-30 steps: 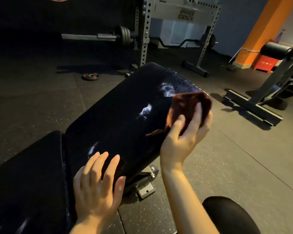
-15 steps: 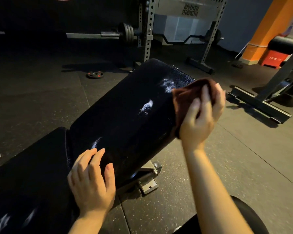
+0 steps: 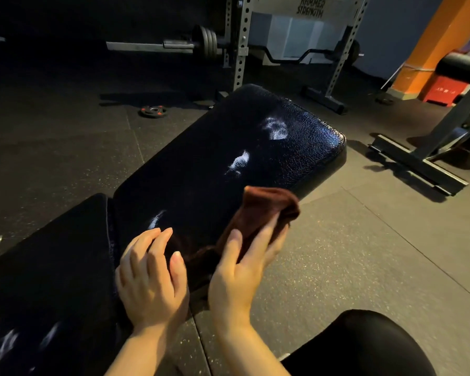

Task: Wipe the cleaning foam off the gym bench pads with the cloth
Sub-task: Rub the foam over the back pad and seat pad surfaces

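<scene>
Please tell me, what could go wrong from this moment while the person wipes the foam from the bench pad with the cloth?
1. The cloth sits at the pad's near right edge, while foam patches lie farther up the back pad; they may be missed.
2. The left hand rests beside a foam streak and could smear it.
3. The right hand holds the cloth bunched, so little fabric may touch the pad.

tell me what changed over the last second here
The right hand drew the cloth back along the back pad's right edge, from the far end toward the person. The left hand stayed flat on the pad; the three foam patches remain unwiped.
</scene>
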Motion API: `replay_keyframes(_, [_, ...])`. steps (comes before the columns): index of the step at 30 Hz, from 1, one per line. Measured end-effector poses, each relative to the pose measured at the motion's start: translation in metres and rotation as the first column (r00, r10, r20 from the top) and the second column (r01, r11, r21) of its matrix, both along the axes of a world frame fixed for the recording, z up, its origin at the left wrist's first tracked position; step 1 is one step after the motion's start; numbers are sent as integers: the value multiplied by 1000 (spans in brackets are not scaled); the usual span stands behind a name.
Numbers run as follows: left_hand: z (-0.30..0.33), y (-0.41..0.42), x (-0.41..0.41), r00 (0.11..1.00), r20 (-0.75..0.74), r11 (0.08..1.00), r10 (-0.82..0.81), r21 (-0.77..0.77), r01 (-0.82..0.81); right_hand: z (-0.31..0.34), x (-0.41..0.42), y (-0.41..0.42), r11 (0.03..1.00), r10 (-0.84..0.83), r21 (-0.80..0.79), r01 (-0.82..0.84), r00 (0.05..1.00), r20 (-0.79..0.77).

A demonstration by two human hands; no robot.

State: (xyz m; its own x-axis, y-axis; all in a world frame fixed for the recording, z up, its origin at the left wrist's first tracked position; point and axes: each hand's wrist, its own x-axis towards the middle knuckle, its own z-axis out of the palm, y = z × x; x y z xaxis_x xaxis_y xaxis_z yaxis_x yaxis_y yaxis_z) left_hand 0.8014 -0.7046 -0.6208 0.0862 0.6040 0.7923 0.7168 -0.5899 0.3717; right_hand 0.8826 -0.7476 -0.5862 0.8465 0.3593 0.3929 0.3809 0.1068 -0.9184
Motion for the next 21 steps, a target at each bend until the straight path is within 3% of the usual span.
replay_keyframes(4, [2,-6,1,998,56,997,-1,-71,5,7,29,2,999,46,8,-47,992,116])
replay_keyframes(9, [-3,-2,-3,999,15,997,-40,-67,41,58,114,25,974,-213,156,165,906,367])
replay_keyframes(11, [-7,0,-2,999,18,998,-31,-45,32,77,152,25,972,-229,150,178,850,475])
replay_keyframes(16, [-10,-2,0,999,51,1000,4,-31,-2,76,169,11,987,-156,98,125,664,731])
replay_keyframes(19, [-6,-5,2,997,59,997,45,-63,-42,39,127,2,999,11,-26,21,518,856])
replay_keyframes(21, [-2,-7,0,995,98,993,7,-116,4,14,100,-4,990,134,-136,-21,372,919])
